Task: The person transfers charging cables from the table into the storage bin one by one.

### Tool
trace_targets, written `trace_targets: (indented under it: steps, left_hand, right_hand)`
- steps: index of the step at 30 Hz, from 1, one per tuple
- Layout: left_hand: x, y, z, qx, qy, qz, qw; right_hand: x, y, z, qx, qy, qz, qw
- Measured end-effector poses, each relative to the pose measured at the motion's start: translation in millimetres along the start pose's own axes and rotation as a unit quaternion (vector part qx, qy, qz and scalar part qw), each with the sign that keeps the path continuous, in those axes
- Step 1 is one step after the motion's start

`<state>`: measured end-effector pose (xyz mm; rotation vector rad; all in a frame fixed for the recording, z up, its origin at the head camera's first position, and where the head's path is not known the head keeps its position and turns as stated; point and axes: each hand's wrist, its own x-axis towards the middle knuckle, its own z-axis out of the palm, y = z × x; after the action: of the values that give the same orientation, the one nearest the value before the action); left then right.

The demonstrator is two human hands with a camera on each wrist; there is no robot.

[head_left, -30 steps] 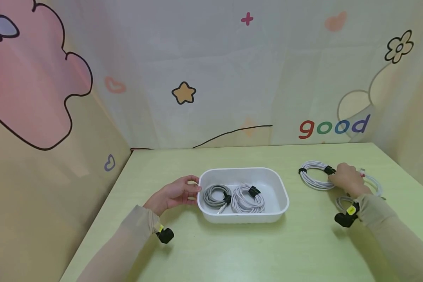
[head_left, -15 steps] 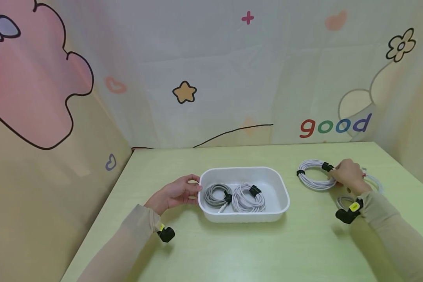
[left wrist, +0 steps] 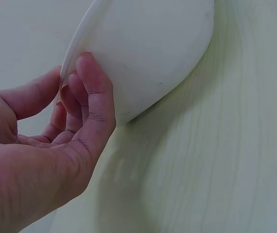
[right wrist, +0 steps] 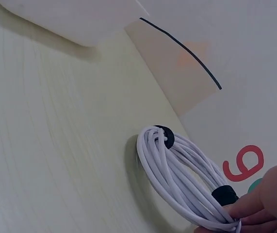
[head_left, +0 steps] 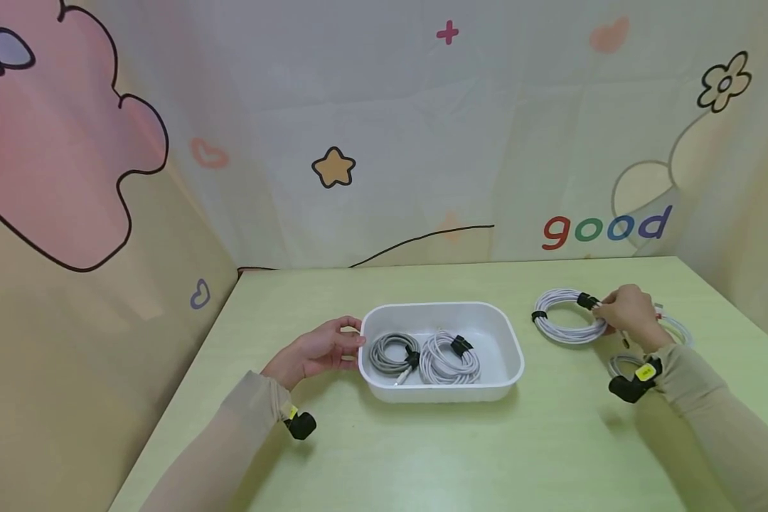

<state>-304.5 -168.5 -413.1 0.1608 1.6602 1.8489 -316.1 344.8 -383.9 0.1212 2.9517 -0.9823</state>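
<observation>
My left hand (head_left: 320,350) pinches the left rim of a white plastic bin (head_left: 502,366); in the left wrist view its thumb lies on the rim and the curled fingers (left wrist: 98,90) go under it. Inside the bin sit a grey coiled cable (head_left: 380,364) and a white coiled cable (head_left: 435,373), each with a black strap. At the right, my right hand (head_left: 632,313) grips another white coiled cable (head_left: 545,328) by its right side, thumb and fingers around the strands. Two black straps bind this coil, and in the right wrist view the coil (right wrist: 177,189) stands tilted over the table.
Behind and below my right hand lie a grey coiled cable (head_left: 617,364), partly hidden by the wrist, and a white cable (head_left: 680,328) with a red band. A printed curtain (head_left: 397,213) hangs along the table's (head_left: 422,455) back edge.
The coiled cable in my right hand has shifted a little to the left and up from where it lay. My left hand and the bin have stayed in place.
</observation>
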Motion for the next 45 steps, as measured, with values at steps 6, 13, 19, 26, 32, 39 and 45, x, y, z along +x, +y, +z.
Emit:
trace_targets:
  steps: [6, 13, 19, 26, 32, 39, 45]
  left_hand:
    - [0.3, -0.3, -0.3, -0.004, -0.003, 0.002, 1.0]
    - [0.2, -1.4, -0.2, -0.005, -0.011, 0.007, 0.9999]
    - [-0.8, -3.3, -0.5, -0.002, -0.01, 0.01, 0.9999]
    - [-0.6, -3.6, -0.5, -0.009, -0.014, 0.015, 0.9997]
    - [-1.5, -3.2, 0.1, -0.009, -0.015, 0.014, 0.9997]
    - [-1.3, -3.4, -0.1, -0.013, -0.013, 0.012, 0.9998]
    - [0.9, -2.7, -1.4, -0.015, -0.011, 0.008, 0.9998]
  right_hand:
    - [2.1, -4.0, 0.5, 0.025, -0.006, -0.003, 1.0]
    - [0.9, -16.3, 0.7, 0.051, -0.012, -0.023, 0.998]
    - [0.8, -31.9, -0.3, 0.068, -0.033, -0.025, 0.997]
    - [0.7, -52.6, 0.0, 0.086, -0.044, -0.016, 0.995]
    - [-1.1, -69.8, 4.5, 0.085, -0.043, -0.024, 0.995]
    - [-2.2, -90.0, 11.1, 0.077, -0.05, -0.04, 0.995]
    - [-3.6, -106.2, 16.7, 0.078, -0.051, -0.05, 0.994]
